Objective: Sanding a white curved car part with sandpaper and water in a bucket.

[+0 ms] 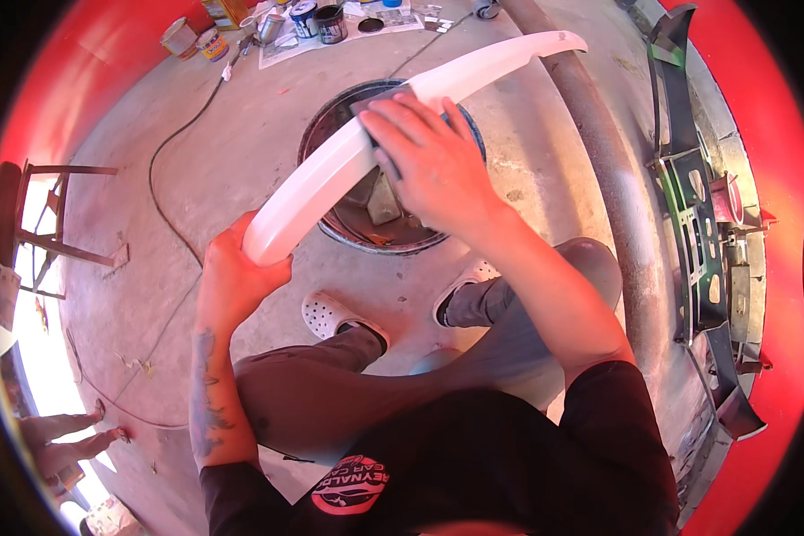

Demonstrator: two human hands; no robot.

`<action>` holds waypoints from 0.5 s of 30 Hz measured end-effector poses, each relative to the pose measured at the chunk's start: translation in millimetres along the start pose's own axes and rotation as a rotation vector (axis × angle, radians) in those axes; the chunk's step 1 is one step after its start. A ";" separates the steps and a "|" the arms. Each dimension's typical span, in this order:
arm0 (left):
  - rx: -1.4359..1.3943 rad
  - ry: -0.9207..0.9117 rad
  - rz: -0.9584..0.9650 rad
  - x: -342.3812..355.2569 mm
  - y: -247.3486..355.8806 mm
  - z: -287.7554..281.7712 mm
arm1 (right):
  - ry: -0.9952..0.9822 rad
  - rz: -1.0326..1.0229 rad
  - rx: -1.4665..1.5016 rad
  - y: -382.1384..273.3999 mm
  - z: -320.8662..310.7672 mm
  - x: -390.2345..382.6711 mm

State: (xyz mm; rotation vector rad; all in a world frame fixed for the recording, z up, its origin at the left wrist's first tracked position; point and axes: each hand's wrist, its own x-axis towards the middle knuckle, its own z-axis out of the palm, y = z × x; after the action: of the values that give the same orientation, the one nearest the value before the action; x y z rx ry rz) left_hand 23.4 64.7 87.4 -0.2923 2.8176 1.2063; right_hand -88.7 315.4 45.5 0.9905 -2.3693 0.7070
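Observation:
A long, curved white trim piece (317, 186), which looks like a car part, slants from lower left to upper right. My left hand (239, 272) grips its near end, thumb on one side and fingers round the other. Midway along, my right hand (433, 161) lies over the trim, pressing a dark grey sheet of sandpaper (386, 96) against its surface. Beneath both, a round dark bucket (323, 225) stands on the floor. A pale block (384, 202) shows inside it, in what looks like murky water. The trim and my right hand hide part of the bucket.
Paint cans (331, 24) and papers stand at the back. A dark hose (154, 170) runs along the floor at left, near a metal stand (62, 246). A thick pipe (598, 147) and a dark bumper-like frame (701, 241) lie at right. Another person's legs (67, 438) show lower left.

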 end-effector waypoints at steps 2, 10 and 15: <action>0.001 0.012 0.050 1.5 -4.9 0.7 | 0.020 0.079 -0.106 35.4 -6.2 0.3; 0.032 0.002 0.087 3.3 -2.1 3.2 | 0.046 0.329 -0.164 189.1 -16.6 6.6; 0.070 0.021 0.090 2.7 -8.4 0.9 | 0.049 0.237 -0.179 147.0 -4.8 -1.0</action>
State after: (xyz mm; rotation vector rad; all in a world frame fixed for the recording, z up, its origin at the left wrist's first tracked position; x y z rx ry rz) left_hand 22.4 59.3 80.4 -0.1770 2.9120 1.1241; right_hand -196.7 408.0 8.1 0.6176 -2.4805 0.5828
